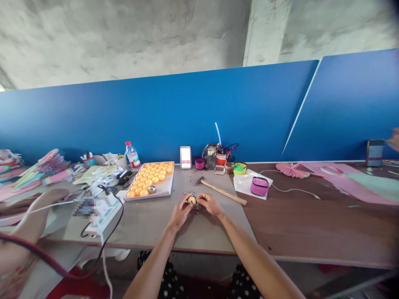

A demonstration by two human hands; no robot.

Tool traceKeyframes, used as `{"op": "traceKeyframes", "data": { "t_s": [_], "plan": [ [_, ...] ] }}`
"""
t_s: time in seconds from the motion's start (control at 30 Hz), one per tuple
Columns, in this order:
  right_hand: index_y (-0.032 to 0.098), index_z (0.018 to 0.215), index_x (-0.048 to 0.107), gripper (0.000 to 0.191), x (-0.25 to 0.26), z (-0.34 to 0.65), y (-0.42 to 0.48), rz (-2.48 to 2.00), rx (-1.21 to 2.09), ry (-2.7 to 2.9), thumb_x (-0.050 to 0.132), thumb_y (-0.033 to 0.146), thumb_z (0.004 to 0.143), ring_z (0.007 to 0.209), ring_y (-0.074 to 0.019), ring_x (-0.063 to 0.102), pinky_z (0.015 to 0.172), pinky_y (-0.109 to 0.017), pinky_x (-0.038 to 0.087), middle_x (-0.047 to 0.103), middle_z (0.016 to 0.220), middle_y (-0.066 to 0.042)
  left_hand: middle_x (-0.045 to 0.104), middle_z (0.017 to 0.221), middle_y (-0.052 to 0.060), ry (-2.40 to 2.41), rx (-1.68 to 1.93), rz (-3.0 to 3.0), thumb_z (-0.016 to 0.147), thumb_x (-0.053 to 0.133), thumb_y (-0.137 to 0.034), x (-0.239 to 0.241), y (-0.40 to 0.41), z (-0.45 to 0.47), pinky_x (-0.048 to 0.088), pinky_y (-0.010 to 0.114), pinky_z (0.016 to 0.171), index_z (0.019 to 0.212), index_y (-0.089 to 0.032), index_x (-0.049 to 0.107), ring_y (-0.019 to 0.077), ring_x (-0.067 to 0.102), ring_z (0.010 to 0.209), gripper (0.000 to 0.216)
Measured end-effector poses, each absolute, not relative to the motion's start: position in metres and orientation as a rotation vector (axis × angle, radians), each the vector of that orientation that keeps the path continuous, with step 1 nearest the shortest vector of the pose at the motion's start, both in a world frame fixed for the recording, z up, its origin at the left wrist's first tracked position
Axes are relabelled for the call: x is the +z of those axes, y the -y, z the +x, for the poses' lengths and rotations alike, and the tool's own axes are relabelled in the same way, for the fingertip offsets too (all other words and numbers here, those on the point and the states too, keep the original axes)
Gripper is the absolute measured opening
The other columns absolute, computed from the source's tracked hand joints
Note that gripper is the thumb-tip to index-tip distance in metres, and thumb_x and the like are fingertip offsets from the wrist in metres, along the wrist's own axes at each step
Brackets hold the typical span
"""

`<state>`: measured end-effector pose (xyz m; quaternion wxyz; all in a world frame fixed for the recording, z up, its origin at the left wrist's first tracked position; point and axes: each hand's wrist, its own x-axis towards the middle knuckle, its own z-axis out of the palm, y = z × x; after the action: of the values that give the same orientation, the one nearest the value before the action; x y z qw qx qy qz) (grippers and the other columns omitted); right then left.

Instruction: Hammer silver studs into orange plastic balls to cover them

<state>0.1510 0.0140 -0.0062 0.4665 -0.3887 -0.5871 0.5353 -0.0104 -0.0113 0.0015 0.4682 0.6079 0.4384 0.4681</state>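
Observation:
My left hand (181, 210) and my right hand (209, 203) meet over the grey board (149, 224) in front of me. Together they pinch a small round yellowish piece (191, 200) with small dark metal parts around it. Both hands have their fingers curled closed on it. A wooden-handled hammer (220, 190) lies just beyond my right hand. A white tray (162, 191) of several orange balls sits to the upper left of my hands.
A pink pouch (259, 186) lies on white paper, with a white cable (293, 191) beside it. Jars and cups (218, 158), a water bottle (132, 155) and a card stand along the blue partition. A power strip (101, 209) with cords and another person's arm (37, 207) are at left.

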Motion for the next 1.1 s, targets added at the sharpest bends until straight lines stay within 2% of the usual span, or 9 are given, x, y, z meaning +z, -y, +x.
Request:
{"op": "traceKeyframes", "data": {
  "t_s": [0.37,1.1],
  "plan": [
    [0.016,0.068,0.057,0.026,-0.0016,0.1537,-0.0109,-0.975,1.348,1.471,0.063,0.041,0.062,0.056,-0.0083,0.041,0.058,-0.023,0.034,0.050,0.059,0.004,0.059,0.116,0.010,-1.062,1.124,1.620,0.076,0.055,-0.037,-0.0027,0.0062,-0.0127,0.039,0.038,0.094,0.120,-0.016,0.051,0.0232,0.053,0.105,0.049],
    [0.018,0.064,0.050,0.017,0.0004,0.1531,-0.0093,-1.006,1.329,1.444,0.060,0.031,0.063,0.055,-0.0094,0.047,0.058,-0.024,0.039,0.050,0.057,0.005,0.059,0.117,0.008,-1.116,1.173,1.713,0.078,0.052,-0.031,0.0001,0.0118,-0.0099,0.034,0.038,0.098,0.117,-0.019,0.054,0.0218,0.051,0.109,0.041]
  ]
}}
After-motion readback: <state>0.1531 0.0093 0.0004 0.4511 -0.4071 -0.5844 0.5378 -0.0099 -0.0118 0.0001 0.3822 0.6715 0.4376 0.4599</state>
